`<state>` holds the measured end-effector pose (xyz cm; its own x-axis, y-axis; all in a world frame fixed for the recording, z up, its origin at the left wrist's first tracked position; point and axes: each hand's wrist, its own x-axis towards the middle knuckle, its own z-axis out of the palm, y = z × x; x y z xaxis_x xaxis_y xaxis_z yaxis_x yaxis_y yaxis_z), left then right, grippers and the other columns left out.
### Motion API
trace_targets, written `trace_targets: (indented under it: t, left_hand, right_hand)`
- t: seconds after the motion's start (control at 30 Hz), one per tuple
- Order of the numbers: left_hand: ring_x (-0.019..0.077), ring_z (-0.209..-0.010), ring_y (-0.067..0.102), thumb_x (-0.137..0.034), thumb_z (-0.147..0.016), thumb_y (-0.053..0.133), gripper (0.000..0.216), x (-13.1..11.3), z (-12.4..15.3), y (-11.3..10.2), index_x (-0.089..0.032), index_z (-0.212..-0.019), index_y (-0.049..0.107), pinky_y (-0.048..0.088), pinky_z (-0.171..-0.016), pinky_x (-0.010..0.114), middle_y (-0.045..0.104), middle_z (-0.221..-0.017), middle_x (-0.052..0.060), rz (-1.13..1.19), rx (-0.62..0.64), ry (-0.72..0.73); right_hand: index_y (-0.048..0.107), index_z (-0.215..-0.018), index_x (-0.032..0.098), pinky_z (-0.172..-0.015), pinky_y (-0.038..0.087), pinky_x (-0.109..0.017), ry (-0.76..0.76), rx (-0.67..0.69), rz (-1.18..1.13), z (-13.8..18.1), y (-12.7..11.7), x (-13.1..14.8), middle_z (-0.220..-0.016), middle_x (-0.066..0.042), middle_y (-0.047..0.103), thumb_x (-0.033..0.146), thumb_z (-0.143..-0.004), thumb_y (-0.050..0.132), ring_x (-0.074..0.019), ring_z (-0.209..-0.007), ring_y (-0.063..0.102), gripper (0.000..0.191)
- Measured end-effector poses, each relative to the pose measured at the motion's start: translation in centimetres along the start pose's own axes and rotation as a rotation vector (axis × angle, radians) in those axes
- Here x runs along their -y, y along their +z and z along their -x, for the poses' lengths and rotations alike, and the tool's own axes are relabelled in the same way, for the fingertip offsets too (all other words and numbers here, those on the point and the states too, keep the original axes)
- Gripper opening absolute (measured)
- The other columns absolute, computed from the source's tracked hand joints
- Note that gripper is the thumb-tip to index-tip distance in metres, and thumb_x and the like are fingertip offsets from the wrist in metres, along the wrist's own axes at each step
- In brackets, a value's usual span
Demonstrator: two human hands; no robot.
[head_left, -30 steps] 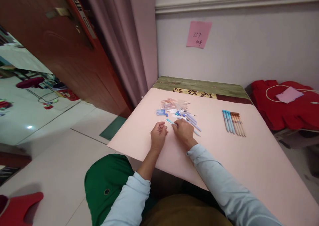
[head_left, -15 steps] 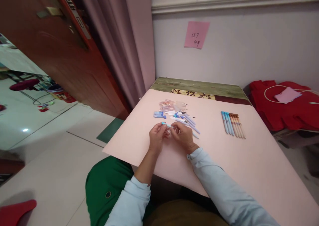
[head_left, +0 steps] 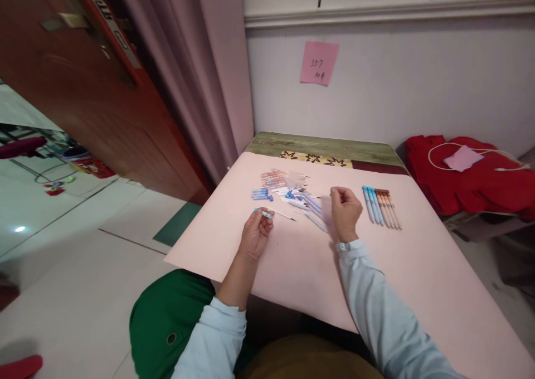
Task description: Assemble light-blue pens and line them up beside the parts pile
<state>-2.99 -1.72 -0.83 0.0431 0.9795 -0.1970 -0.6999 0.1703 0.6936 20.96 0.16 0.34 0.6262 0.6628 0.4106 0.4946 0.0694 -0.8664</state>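
My left hand is closed on a light blue pen part with a thin refill sticking out to the right above the pink table top. My right hand is curled shut, raised a little over the table between the loose heap and the pen row; what its fingers hold is hidden. A heap of loose pen parts, blue, white and orange, lies just beyond both hands. A neat row of blue and orange pens lies right of my right hand.
A pink sticky note hangs on the wall behind the table. Red cloth with a white cable lies at the right. A wooden door and curtain stand left, a green stool below my left arm.
My hands, together over the pen part before, have separated. My right hand moved right toward the pen row; my left hand keeps the blue part with the refill. The view drifted slightly.
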Motion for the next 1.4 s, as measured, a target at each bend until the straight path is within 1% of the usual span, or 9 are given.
trace_targets:
  t: [0.07,0.17,0.27,0.37,0.53,0.73,0.87,1.1,1.4]
  left_hand:
    - [0.0050,-0.060,0.060,-0.026,-0.079,0.074,0.021,0.0,0.0,0.1,-0.012,-0.091,0.064,0.051,-0.056,0.014,0.070,-0.085,0.006,-0.008,0.007,-0.010]
    - [0.0055,-0.064,0.062,-0.019,-0.078,0.074,0.020,0.1,0.1,0.1,-0.013,-0.094,0.065,0.053,-0.062,0.014,0.071,-0.090,0.007,-0.029,0.030,-0.028]
    - [0.0064,-0.068,0.064,-0.015,-0.077,0.073,0.021,0.1,0.1,0.0,-0.013,-0.096,0.065,0.054,-0.065,0.016,0.071,-0.094,0.008,-0.037,0.043,-0.033]
    - [0.0073,-0.069,0.064,-0.018,-0.078,0.073,0.021,0.2,0.1,-0.1,-0.013,-0.097,0.065,0.054,-0.066,0.017,0.071,-0.094,0.008,-0.021,0.048,-0.029]
    - [0.0074,-0.067,0.063,-0.023,-0.077,0.074,0.022,0.1,0.1,-0.3,-0.014,-0.095,0.065,0.053,-0.064,0.018,0.070,-0.091,0.006,-0.003,0.038,-0.027]
    - [0.0073,-0.066,0.062,-0.025,-0.076,0.075,0.021,0.0,0.0,-0.1,-0.014,-0.091,0.065,0.052,-0.063,0.018,0.069,-0.086,0.004,0.011,0.020,-0.032]
    - [0.0075,-0.066,0.062,-0.025,-0.075,0.076,0.022,0.0,0.0,-0.1,-0.014,-0.092,0.066,0.052,-0.062,0.018,0.069,-0.086,0.004,0.014,0.016,-0.032]
    - [0.0079,-0.067,0.062,-0.025,-0.077,0.074,0.020,0.2,-0.1,-0.3,-0.015,-0.092,0.066,0.053,-0.064,0.020,0.068,-0.087,0.005,0.017,0.020,-0.026]
    - [0.0077,-0.067,0.061,-0.026,-0.076,0.075,0.022,0.2,-0.2,-0.3,-0.015,-0.092,0.065,0.052,-0.066,0.020,0.068,-0.087,0.004,0.014,0.034,-0.031]
  right_hand:
    - [0.072,-0.089,0.014,-0.063,0.042,-0.027,0.066,-0.027,0.044,-1.3,-1.1,-1.0,-0.076,-0.006,0.070,0.046,-0.081,0.056,-0.0164,-0.064,0.057,0.036]
    - [0.074,-0.087,0.016,-0.063,0.042,-0.027,0.102,0.023,0.109,-1.6,-1.7,-1.5,-0.074,-0.005,0.071,0.045,-0.080,0.057,-0.0172,-0.063,0.058,0.034]
    - [0.075,-0.087,0.019,-0.065,0.041,-0.027,0.036,0.115,0.172,-0.8,-1.2,-1.0,-0.077,-0.004,0.071,0.043,-0.081,0.054,-0.0178,-0.067,0.059,0.032]
    - [0.075,-0.084,0.022,-0.066,0.040,-0.027,-0.051,0.237,0.254,-0.2,-0.6,-0.5,-0.080,-0.004,0.072,0.042,-0.081,0.054,-0.0177,-0.069,0.060,0.030]
    - [0.076,-0.080,0.026,-0.060,0.036,-0.026,-0.089,0.468,0.341,-0.4,-0.9,-0.1,-0.076,-0.001,0.071,0.039,-0.077,0.057,-0.0164,-0.067,0.060,0.023]
    - [0.074,-0.073,0.026,-0.057,0.032,-0.025,-0.167,0.608,0.429,-0.3,-1.4,1.1,-0.067,0.001,0.068,0.037,-0.075,0.060,-0.0151,-0.063,0.057,0.018]
    - [0.073,-0.071,0.025,-0.057,0.032,-0.024,-0.212,0.697,0.467,0.0,-1.2,1.3,-0.068,0.002,0.068,0.040,-0.075,0.064,-0.0142,-0.063,0.057,0.018]
    - [0.073,-0.074,0.026,-0.057,0.032,-0.023,-0.262,0.763,0.443,0.4,-0.9,0.9,-0.068,0.004,0.067,0.033,-0.074,0.064,-0.0122,-0.063,0.057,0.011]
    - [0.074,-0.082,0.027,-0.058,0.033,-0.024,-0.259,0.657,0.510,0.6,-0.7,0.9,-0.075,0.002,0.070,0.023,-0.074,0.056,-0.0144,-0.065,0.058,0.019]
